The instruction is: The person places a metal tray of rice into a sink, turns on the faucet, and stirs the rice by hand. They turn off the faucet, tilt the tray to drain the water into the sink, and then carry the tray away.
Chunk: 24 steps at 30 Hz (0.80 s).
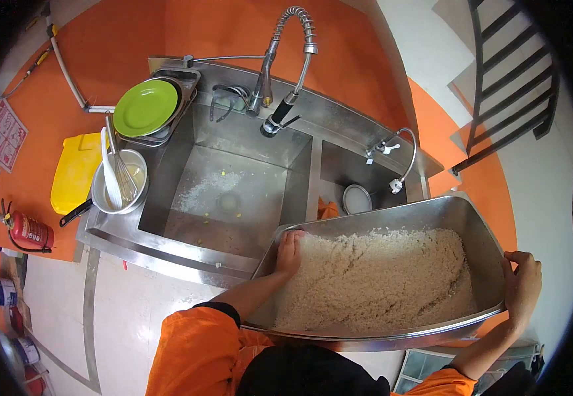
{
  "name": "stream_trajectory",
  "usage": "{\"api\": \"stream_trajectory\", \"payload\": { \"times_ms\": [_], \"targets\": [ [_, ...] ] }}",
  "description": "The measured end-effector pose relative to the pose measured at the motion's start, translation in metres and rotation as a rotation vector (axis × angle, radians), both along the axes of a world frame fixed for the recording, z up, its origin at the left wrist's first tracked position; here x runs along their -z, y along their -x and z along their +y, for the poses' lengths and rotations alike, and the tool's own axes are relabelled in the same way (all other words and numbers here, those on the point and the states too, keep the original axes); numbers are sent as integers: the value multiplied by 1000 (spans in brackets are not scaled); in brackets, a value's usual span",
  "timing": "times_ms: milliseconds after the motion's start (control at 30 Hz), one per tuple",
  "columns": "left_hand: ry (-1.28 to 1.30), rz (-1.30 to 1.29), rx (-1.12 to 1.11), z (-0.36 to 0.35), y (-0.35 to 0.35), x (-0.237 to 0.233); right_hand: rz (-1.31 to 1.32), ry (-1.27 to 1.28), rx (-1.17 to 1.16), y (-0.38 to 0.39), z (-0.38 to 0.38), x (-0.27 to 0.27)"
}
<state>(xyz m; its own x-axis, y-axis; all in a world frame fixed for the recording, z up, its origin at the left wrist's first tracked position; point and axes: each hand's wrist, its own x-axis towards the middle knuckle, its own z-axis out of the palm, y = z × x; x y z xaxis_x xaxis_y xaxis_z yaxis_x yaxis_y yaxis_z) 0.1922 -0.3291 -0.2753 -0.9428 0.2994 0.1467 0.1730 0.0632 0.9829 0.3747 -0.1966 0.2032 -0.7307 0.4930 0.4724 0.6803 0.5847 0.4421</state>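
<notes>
A deep rectangular stainless steel pan filled with pale, wet-looking grains like rice is in front of me, beside the sink's front edge. My left hand is closed at the pan's far left corner, its forearm crossing the left side; some of its fingertips are hidden. On the opposite side, my right hand grips the right rim, thumb at the top edge and fingers around the outside. The grains lie banked unevenly, with bare metal showing along the far and right walls.
Behind the pan, the large sink basin has scattered white grains. A spring faucet arches over it. Left are a saucepan with a whisk, a green plate and a yellow board. A bowl sits in the small basin.
</notes>
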Motion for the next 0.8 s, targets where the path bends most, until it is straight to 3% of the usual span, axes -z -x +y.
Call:
{"api": "stream_trajectory", "payload": {
  "times_ms": [800],
  "targets": [
    [-48,6,-3,0,2,-6,-16,32,108,12,-6,-3]
  ]
}}
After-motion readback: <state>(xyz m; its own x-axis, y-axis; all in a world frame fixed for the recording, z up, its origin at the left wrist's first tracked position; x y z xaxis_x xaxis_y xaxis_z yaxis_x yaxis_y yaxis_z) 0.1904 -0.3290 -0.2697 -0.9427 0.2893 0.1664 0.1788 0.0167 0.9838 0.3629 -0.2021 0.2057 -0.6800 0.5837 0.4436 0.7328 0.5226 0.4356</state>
